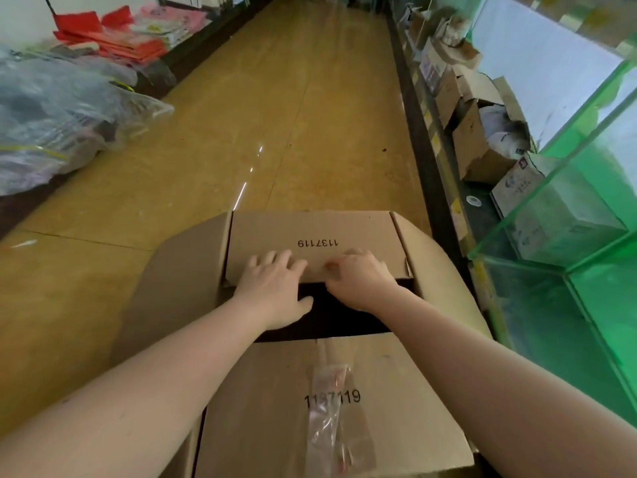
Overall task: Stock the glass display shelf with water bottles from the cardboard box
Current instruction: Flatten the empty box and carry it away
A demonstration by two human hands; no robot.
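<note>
Cardboard box (310, 391) flap under both hands

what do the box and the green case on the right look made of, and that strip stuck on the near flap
Box: plain brown corrugated cardboard, matte, with creased flaps and printed numbers.
Display case: green-tinted glass panes, see-through with bright green edges.
Strip: probably clear plastic packing tape, glossy and wrinkled, printed numbers showing through.

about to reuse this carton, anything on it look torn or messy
Yes: a strip of clear tape hangs crumpled and half peeled on the near flap of the cardboard box, covering part of the printed number.
</note>
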